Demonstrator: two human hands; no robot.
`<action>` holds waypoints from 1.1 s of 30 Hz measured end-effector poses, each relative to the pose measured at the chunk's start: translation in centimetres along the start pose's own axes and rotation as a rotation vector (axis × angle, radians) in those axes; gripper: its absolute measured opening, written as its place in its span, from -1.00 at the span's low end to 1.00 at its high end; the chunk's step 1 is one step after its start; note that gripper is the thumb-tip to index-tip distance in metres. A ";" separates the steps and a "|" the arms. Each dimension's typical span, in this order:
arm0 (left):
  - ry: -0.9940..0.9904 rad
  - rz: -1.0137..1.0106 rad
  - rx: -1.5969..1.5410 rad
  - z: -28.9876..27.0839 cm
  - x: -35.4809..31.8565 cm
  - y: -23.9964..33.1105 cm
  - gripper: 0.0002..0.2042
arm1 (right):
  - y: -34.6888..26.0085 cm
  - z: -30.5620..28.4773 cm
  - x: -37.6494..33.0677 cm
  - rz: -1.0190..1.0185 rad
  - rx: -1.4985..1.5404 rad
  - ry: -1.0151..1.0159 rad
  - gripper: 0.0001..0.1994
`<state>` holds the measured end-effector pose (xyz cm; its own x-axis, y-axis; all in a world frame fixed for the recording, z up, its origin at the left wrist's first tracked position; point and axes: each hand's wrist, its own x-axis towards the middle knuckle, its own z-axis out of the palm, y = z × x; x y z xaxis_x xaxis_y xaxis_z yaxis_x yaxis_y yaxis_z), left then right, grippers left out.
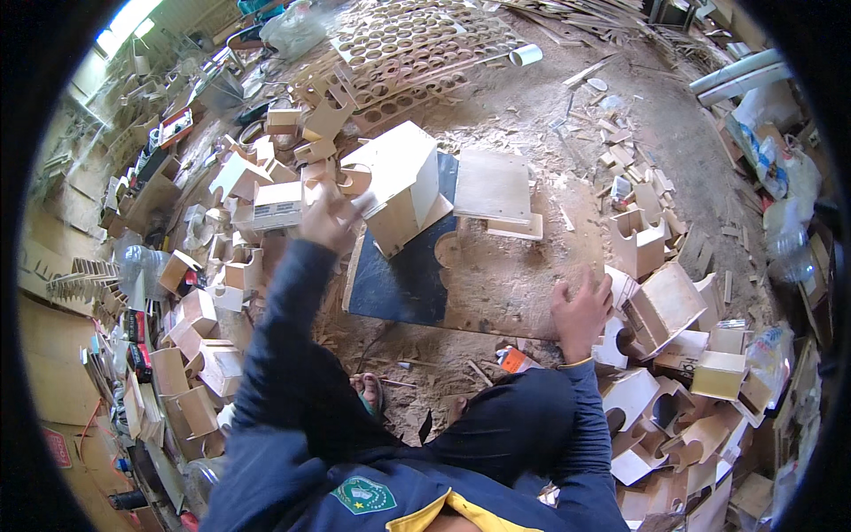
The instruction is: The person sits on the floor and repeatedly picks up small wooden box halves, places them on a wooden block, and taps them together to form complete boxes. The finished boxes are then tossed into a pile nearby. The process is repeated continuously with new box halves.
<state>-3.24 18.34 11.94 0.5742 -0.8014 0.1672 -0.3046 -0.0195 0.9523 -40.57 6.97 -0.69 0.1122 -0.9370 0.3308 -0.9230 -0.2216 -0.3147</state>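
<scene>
My left hand [330, 215] is raised beside a pale plywood box [401, 182] that stands tilted on a dark blue board [399, 284]; the fingers are blurred and I cannot tell whether they grip anything. My right hand [581, 312] rests with fingers spread at the edge of a heap of small wooden houses [665, 306] on my right. A flat plywood panel [493, 186] lies just beyond the box on the sawdust floor. Both sleeves are dark blue.
Piles of cut plywood pieces [199, 355] and little box parts crowd the left side. Sheets with round cut-outs [417, 49] lie at the back. A white tube [525, 55] and scrap strips litter the far floor. Plastic bags [784, 168] sit right.
</scene>
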 end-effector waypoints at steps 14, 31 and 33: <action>-0.156 -0.068 0.468 9.5 -3.0 -2.7 -0.66 | 0.5 -0.2 -0.1 0.011 0.054 -0.042 -0.42; 0.116 0.129 0.520 12.7 1.4 -5.5 -0.71 | 0.2 -0.8 -0.2 -0.027 -0.017 -0.110 -0.41; 0.126 0.085 0.549 13.3 2.6 -6.6 -0.70 | 0.8 -0.5 -0.2 -0.034 -0.031 -0.119 -0.41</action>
<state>-9.80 8.45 2.72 0.6062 -0.7372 0.2985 -0.6849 -0.2931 0.6671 -41.56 7.13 -0.55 0.1847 -0.9550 0.2322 -0.9286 -0.2470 -0.2770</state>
